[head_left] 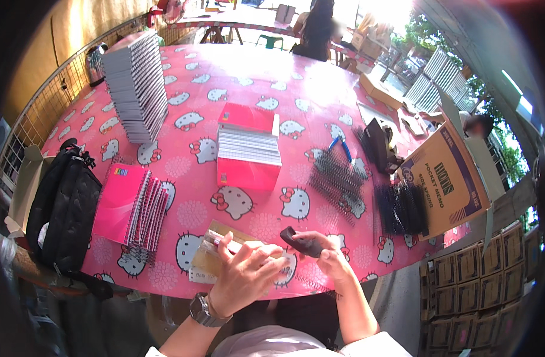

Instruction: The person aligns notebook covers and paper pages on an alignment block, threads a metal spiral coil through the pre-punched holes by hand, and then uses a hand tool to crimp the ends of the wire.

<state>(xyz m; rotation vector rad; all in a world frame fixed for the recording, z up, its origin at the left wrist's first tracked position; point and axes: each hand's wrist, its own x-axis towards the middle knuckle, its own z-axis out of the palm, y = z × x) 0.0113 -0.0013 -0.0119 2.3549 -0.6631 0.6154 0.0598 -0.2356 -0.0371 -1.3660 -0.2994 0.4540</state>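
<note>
My left hand (246, 271) is spread over a tan notebook (202, 268) at the front edge of the table, its fingers apart and partly covering the notebook. A pale strip lies by its index finger; I cannot make out what it is. To its right, my right hand (332, 256) is closed on a dark oblong object (302, 243), whose kind I cannot tell. Beneath that hand, a loose dark wire coil (314, 285) lies along the table's edge. Past my hands stands a block of pink-covered notebooks (248, 172) with page edges showing.
Pink spiral notebooks (122, 202) lie at left beside a black bag (64, 208); a tall notebook stack (135, 89) rises behind them. At right are wire coils (338, 184), blue-handled pliers (344, 149) and an open cardboard box (448, 178) with more black coils. Another person (317, 33) is at the far table.
</note>
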